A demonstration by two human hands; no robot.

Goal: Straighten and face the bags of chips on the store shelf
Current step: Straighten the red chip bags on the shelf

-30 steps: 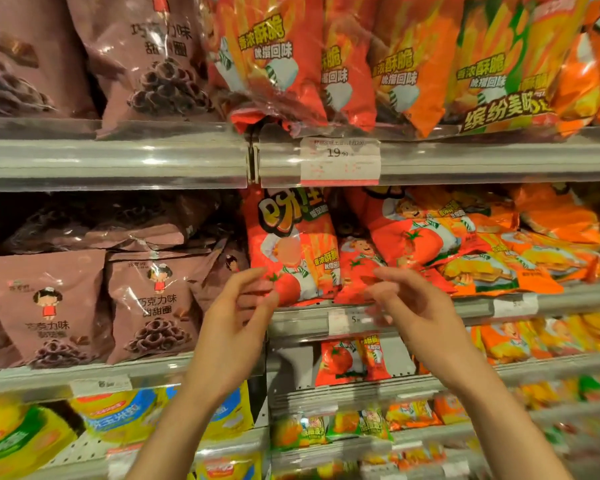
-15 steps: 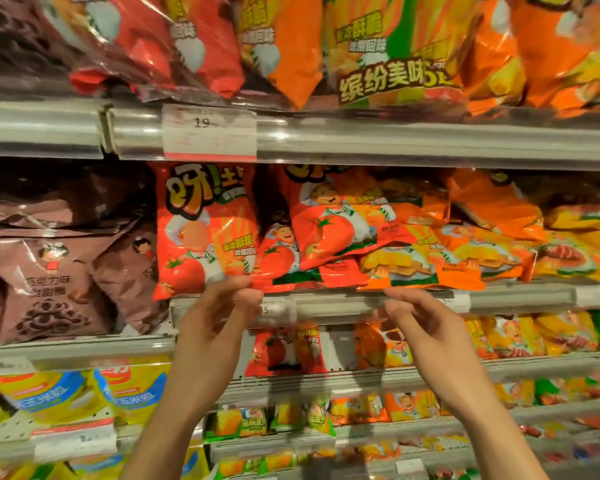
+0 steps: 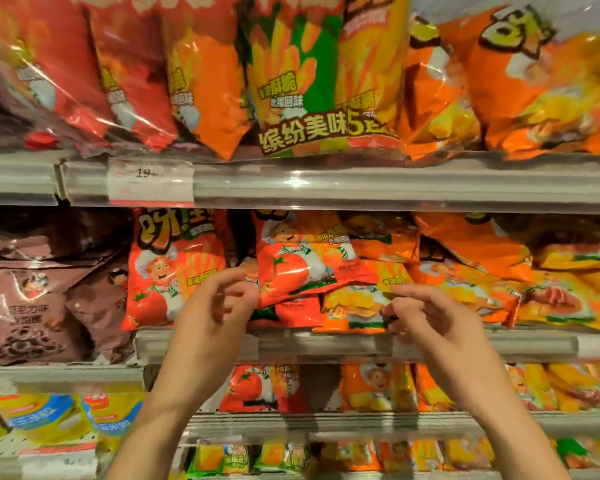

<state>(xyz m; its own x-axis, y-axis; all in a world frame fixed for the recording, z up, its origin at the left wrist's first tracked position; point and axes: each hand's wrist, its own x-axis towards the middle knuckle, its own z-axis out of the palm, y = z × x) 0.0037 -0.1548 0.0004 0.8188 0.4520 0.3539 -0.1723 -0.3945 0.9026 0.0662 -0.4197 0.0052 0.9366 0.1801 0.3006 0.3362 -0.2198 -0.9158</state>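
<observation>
1. On the middle store shelf, with its grey metal front rail, glossy red and orange chip bags sit in a crowded, uneven row
2. At the left end of that row an upright red bag with a cartoon chef stands facing forward, just beside a group of brown chocolate-ring snack bags
3. Next to it a tilted red bag printed with a tomato leans over an orange-and-yellow bag lying low at the shelf front
4. Further right more orange and yellow bags are slumped at angles, overlapping one another
5. Left hand is raised in front of the gap between the chef bag and the tomato bag, fingers loosely curled; motion blur hides whether the fingertips touch or pinch a bag, so I cannot tell its grip
6. Right hand is raised before the low orange-and-yellow bag, fingers bent toward its right edge; blur again leaves it unclear whether it holds the bag
7. Above, large multipack bags in clear wrap rest on the upper shelf behind a white price label
8. Below, smaller red and orange packets line a lower shelf
</observation>
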